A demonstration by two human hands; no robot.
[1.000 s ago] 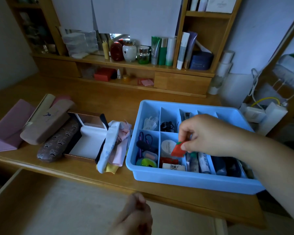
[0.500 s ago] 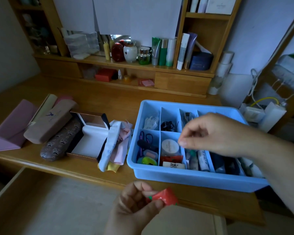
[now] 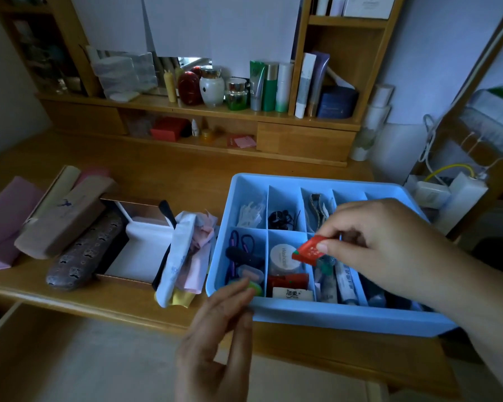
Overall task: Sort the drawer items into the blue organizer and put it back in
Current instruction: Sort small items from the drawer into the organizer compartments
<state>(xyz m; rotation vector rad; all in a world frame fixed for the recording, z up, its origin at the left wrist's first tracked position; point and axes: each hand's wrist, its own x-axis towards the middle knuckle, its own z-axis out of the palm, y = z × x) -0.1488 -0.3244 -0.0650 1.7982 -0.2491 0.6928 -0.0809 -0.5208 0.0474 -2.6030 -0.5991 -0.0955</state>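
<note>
- Head view: right hand [image 3: 389, 245] pinches a small red packet [image 3: 310, 252] by its upper right corner between thumb and fingertips, held over the front-middle compartments of the blue organizer [image 3: 331, 316].
- Left hand [image 3: 212, 343] is near the organizer's front-left corner, fingers straight and loose, holding nothing; cannot tell if the fingertips touch the rim.
- Blue organizer sits on the wooden desk [image 3: 172, 181], right of centre, front wall close to the desk edge, above the open drawer [image 3: 70, 358].
- Handling, packet: looks light, thin and flexible, probably a sealed sachet; a corner pinch seems enough, likely slick, little breakage risk.
- Handling, organizer: rigid plastic, loaded with small loose items, so probably moderately heavy; best gripped with both hands on opposite side rims and kept level so contents don't jump the dividers.
- Counts: one organizer, one red packet in hand, one more red item [image 3: 288, 281] lying in the front-middle compartment, one round white tin [image 3: 283, 256] behind it.
- Back row shows at least four compartments; right side is hidden by the arm, total cannot be told.
- On the desk at left: three or four glasses cases [image 3: 79, 250], overlapping, one open white box [image 3: 140, 250], one pile of cloths [image 3: 186, 250].
- Two hands in view.
</note>
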